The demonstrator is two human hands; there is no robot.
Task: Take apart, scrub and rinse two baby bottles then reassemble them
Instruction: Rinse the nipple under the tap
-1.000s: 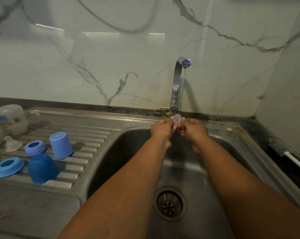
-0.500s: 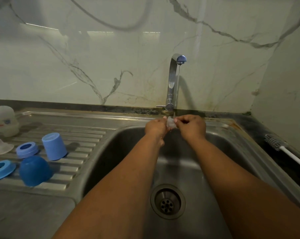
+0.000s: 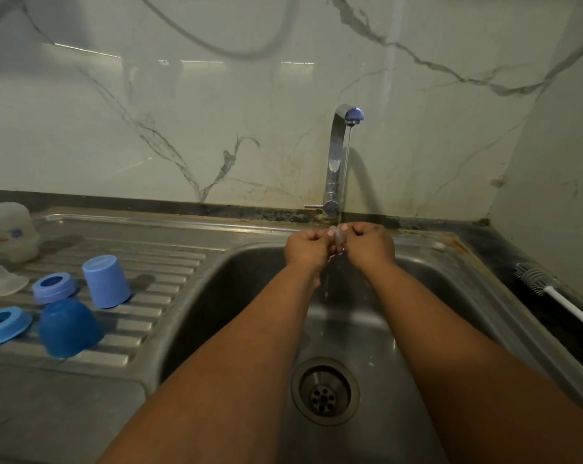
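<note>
The clear silicone teat [image 3: 337, 236] is sitting right under the thin stream from the tap [image 3: 337, 162], over the sink [image 3: 417, 296], so the runoff is going straight down the drain [image 3: 325, 391]. Both hands are pinching it: the left hand [image 3: 308, 246] and right hand [image 3: 370, 242] are each curling fingers onto an edge, probably to stretch it open so water is getting inside. Everything else is waiting upside down on the ribbed drainboard [image 3: 156, 276] to drip dry, I'd guess: two blue caps [image 3: 106, 281], two blue collar rings [image 3: 54, 287], another teat [image 3: 7, 280], and a bottle [image 3: 10, 231]. The bottle brush [image 3: 541, 284] is lying off to the right on the tabletop.
</note>
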